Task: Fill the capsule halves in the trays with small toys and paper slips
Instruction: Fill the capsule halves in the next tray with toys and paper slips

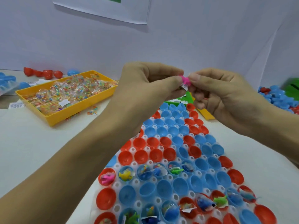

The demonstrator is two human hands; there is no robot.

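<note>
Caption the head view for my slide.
Both hands pinch a pink toy and paper slip above trays of capsule halves.

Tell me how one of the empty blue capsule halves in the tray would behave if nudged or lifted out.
An empty blue capsule half looks like thin, glossy plastic, so probably light and a bit slippery to pinch. Its rounded bottom suggests it would rock or roll once out of the white tray. While seated in a tray pocket, a light nudge likely will not shift it much.

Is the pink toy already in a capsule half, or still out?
Out. The pink toy is pinched between left hand and right hand, held above the tray, with a paper slip.
</note>
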